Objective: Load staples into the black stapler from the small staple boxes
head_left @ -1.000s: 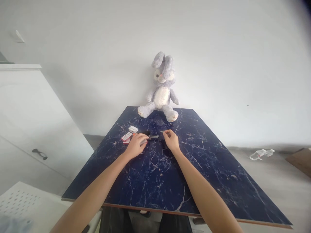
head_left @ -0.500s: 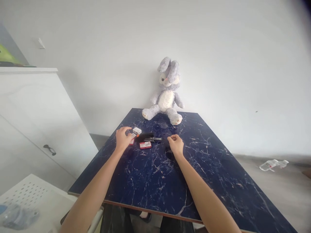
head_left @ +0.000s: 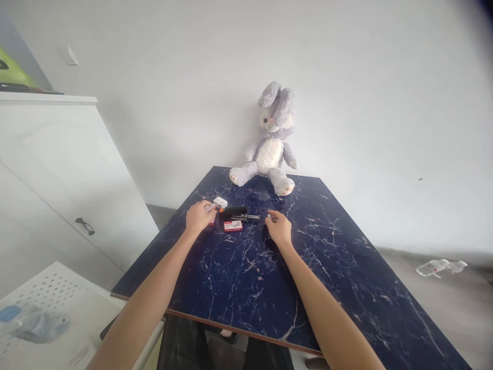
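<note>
While the left hand (head_left: 196, 217), grip unclear, touches red-and-white cardboard boxes (head_left: 210, 207) beside a black stapler (head_left: 235, 211) on the blue-marbled counter (head_left: 335, 277), the right hand (head_left: 280, 228) could drop its pinched small pale piece (head_left: 270, 217) by slackening.

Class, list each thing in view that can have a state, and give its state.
Black stapler, open, metal rail showing
Front red box, flat, apparently closed
Red box at left hand, partly hidden
Small white box, apparently closed
Right hand, pinching a small pale item
Plush rabbit, seated upright
White cabinet, shut
Blue-capped bottle, on its side
Clear floor bottle, on its side
</note>
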A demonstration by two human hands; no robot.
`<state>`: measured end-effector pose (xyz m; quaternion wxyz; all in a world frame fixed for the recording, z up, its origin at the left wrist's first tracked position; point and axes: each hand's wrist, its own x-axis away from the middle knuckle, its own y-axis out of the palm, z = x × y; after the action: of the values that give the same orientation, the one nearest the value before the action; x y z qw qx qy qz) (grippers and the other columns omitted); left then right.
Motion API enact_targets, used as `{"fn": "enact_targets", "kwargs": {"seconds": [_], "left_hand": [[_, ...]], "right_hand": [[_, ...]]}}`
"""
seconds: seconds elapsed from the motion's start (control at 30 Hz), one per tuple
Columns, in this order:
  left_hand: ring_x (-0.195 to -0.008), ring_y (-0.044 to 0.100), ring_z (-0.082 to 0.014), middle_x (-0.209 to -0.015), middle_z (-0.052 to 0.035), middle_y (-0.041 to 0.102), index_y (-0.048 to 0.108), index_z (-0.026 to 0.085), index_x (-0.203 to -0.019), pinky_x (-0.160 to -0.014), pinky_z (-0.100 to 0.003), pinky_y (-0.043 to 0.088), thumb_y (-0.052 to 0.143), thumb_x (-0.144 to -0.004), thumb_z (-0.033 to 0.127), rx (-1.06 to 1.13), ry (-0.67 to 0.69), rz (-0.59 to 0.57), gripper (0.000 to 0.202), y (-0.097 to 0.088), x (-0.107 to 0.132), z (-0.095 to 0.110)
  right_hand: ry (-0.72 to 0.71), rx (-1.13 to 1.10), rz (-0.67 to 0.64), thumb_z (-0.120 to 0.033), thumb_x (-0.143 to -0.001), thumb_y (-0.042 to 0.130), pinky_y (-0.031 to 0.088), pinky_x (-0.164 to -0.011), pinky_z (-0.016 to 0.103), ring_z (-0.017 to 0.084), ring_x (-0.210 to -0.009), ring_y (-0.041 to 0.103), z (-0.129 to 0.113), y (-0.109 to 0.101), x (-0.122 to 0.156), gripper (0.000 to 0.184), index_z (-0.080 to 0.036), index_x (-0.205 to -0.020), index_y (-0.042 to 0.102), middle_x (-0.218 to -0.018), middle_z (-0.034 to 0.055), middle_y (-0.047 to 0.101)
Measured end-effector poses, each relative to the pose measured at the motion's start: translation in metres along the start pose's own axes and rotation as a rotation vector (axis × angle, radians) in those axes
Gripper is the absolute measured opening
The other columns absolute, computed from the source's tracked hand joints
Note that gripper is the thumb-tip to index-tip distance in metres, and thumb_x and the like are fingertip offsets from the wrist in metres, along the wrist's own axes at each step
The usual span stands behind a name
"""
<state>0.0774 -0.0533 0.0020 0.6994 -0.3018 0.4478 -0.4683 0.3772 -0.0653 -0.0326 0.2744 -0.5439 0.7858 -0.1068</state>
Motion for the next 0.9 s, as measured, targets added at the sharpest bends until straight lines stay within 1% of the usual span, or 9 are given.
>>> {"fn": "enact_targets", "kwargs": {"seconds": [0.1,0.17,0.2,0.3,0.37,0.47,0.6,0.73,0.9], "left_hand": [[-0.106,0.061,-0.0309,-0.109,-0.0109,0.07,0.071,0.021,-0.105,-0.09,-0.038,0.044,0.06,-0.085,0.038,-0.002,0.088,0.11,0.028,-0.009,0.003,0.007],[-0.101,0.062,-0.0276,-0.107,-0.0098,0.07,0.071,0.02,-0.103,-0.089,-0.036,0.044,0.056,-0.088,0.035,0.083,0.211,0.1,0.026,-0.017,0.007,0.014],[-0.095,0.063,-0.0253,-0.103,-0.0086,0.071,0.07,0.021,-0.103,-0.085,-0.034,0.045,0.054,-0.09,0.035,0.136,0.285,0.015,0.025,-0.021,0.009,0.017],[-0.079,0.065,-0.0216,-0.098,-0.0058,0.071,0.071,0.024,-0.107,-0.07,-0.03,0.046,0.06,-0.086,0.04,0.219,0.452,-0.398,0.029,-0.027,0.016,0.026],[-0.085,0.066,-0.0237,-0.111,-0.0066,0.07,0.07,0.026,-0.114,-0.07,-0.03,0.046,0.069,-0.079,0.039,0.207,0.504,-0.513,0.037,-0.026,0.02,0.029],[-0.096,0.065,-0.0277,-0.119,-0.0075,0.068,0.071,0.027,-0.117,-0.075,-0.031,0.046,0.073,-0.075,0.033,0.184,0.525,-0.481,0.042,-0.019,0.023,0.031],[-0.093,0.065,-0.0274,-0.111,-0.0071,0.072,0.073,0.027,-0.114,-0.075,-0.032,0.046,0.068,-0.079,0.027,0.222,0.565,-0.506,0.036,-0.01,0.024,0.033],[-0.089,0.066,-0.0239,-0.11,-0.0062,0.072,0.071,0.026,-0.117,-0.077,-0.032,0.046,0.063,-0.082,0.023,0.306,0.599,-0.441,0.036,-0.005,0.028,0.04],[-0.096,0.066,-0.0224,-0.115,-0.0052,0.07,0.07,0.026,-0.116,-0.082,-0.032,0.049,0.063,-0.083,0.02,0.425,0.6,-0.335,0.035,0.002,0.032,0.047]], "right_hand": [[-0.139,-0.03,0.003,-0.029,-0.084,0.057,0.051,-0.085,0.033,0.021,-0.087,0.069,-0.008,0.005,0.005,0.03,-0.021,-0.11,0.069,-0.103,0.0064,0.073],[-0.236,-0.047,-0.02,-0.03,-0.087,0.056,0.052,-0.081,0.031,0.02,-0.083,0.068,-0.012,0.009,0.009,0.022,-0.022,-0.102,0.07,-0.099,0.0051,0.073],[-0.289,-0.045,-0.042,-0.028,-0.087,0.056,0.051,-0.078,0.03,0.019,-0.08,0.067,-0.014,0.012,0.011,0.018,-0.022,-0.097,0.07,-0.097,0.0046,0.072],[-0.44,-0.031,-0.126,-0.02,-0.085,0.056,0.049,-0.074,0.028,0.016,-0.074,0.063,-0.017,0.019,0.015,0.014,-0.022,-0.086,0.069,-0.095,0.004,0.07],[-0.496,-0.028,-0.179,-0.016,-0.084,0.056,0.048,-0.074,0.028,0.015,-0.073,0.061,-0.017,0.022,0.016,0.014,-0.022,-0.085,0.069,-0.094,0.0039,0.069],[-0.495,-0.032,-0.226,-0.017,-0.083,0.06,0.048,-0.073,0.028,0.015,-0.071,0.06,-0.015,0.023,0.015,0.013,-0.022,-0.089,0.071,-0.091,0.0028,0.068],[-0.409,-0.058,-0.208,-0.018,-0.082,0.062,0.05,-0.076,0.029,0.016,-0.076,0.062,-0.012,0.02,0.013,0.014,-0.023,-0.088,0.073,-0.091,0.002,0.07],[-0.352,-0.116,-0.245,-0.015,-0.08,0.058,0.051,-0.086,0.031,0.018,-0.09,0.067,-0.012,0.018,0.014,0.021,-0.025,-0.082,0.077,-0.098,0.0025,0.073],[-0.105,-0.251,-0.364,-0.03,-0.083,0.062,0.053,-0.087,0.034,0.021,-0.09,0.07,-0.014,0.022,0.021,0.021,-0.025,-0.094,0.078,-0.097,0.0021,0.076]]}}
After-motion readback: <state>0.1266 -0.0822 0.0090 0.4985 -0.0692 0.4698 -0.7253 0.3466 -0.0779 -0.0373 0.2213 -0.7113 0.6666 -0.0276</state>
